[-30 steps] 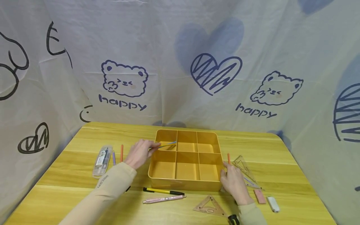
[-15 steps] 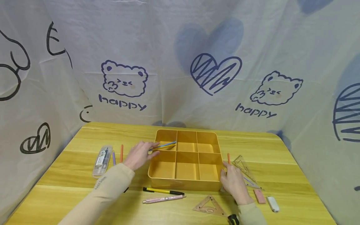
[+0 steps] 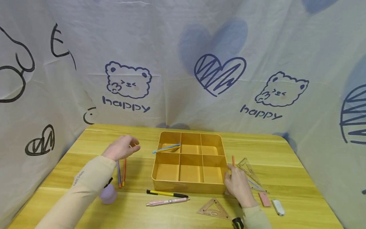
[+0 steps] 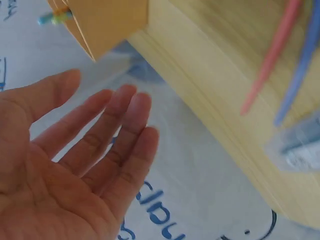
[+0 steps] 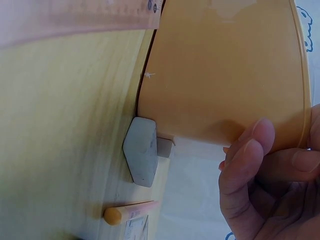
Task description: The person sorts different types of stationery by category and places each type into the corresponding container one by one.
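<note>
A yellow divided storage box (image 3: pixel 188 187) stands mid-table. Over its rear left compartment lean a blue pencil (image 3: pixel 164 149) and a yellow pencil (image 3: pixel 172 148), their ends sticking out past the left wall. My left hand (image 3: pixel 121 148) is raised to the left of the box, holding nothing. In the left wrist view its fingers (image 4: pixel 122 130) are spread from the thumb and slightly bent. My right hand (image 3: pixel 238 184) grips the box's right wall near the front corner. Curled fingertips (image 5: pixel 262 132) press on the outer wall in the right wrist view.
Left: a purple pencil (image 3: pixel 118 175), an orange pencil (image 3: pixel 124 171), a purple round object (image 3: pixel 108 194), a clear case (image 4: pixel 300 147). In front: a yellow-black pen (image 3: pixel 167 193), pink pen (image 3: pixel 167 202), triangle ruler (image 3: pixel 213 210). Right: a pink eraser (image 3: pixel 264 199), white eraser (image 3: pixel 278 207), grey block (image 5: pixel 141 152).
My left hand has let go of the blue and yellow pencils, which stay leaning in the box, and has moved away to the left. My right hand has stayed put.
</note>
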`<move>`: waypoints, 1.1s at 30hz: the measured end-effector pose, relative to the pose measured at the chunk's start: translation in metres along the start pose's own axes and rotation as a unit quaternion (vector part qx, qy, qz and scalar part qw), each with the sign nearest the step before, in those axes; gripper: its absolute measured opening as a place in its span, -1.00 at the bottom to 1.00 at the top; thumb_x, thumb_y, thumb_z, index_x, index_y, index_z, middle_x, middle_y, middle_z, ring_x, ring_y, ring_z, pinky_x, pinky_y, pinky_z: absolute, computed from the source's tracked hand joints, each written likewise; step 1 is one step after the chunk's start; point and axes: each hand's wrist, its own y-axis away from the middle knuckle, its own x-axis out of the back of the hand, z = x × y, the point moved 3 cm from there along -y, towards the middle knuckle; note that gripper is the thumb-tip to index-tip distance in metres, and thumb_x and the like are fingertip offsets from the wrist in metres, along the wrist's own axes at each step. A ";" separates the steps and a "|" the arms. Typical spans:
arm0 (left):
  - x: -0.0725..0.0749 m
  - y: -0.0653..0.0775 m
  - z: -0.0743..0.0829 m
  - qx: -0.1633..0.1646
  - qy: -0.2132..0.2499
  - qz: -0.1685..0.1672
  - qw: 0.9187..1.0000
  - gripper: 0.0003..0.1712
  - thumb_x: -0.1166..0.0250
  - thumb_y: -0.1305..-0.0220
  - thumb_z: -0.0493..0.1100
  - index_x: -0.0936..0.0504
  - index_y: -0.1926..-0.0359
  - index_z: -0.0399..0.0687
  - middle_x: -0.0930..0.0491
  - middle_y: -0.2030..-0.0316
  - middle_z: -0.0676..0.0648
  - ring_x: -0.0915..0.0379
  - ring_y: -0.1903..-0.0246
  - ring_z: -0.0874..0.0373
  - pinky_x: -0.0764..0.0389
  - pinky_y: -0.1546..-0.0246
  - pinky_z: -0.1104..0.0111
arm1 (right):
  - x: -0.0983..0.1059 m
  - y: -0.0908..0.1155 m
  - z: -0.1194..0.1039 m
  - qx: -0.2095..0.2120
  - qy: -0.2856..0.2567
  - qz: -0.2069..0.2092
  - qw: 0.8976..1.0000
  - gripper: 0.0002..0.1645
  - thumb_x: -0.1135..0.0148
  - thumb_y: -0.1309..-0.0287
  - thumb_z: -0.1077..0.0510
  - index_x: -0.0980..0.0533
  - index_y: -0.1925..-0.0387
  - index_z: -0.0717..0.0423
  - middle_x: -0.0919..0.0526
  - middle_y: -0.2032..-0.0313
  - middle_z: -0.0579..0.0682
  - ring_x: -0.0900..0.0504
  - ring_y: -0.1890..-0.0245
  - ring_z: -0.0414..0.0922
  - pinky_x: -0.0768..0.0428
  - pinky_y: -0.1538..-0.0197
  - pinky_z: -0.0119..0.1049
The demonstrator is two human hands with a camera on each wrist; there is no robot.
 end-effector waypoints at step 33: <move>-0.025 0.018 -0.026 0.228 0.063 -0.136 0.962 -0.63 -0.17 0.19 -0.53 -0.39 0.25 -0.29 -0.52 0.45 -0.28 -0.52 0.56 -0.03 -0.51 0.70 0.53 | 0.000 -0.003 0.002 0.003 0.012 0.010 1.000 -0.51 0.00 -0.19 0.38 -0.37 -0.13 0.61 -0.27 0.97 -0.16 -0.10 0.99 -0.36 -0.12 0.91 -0.48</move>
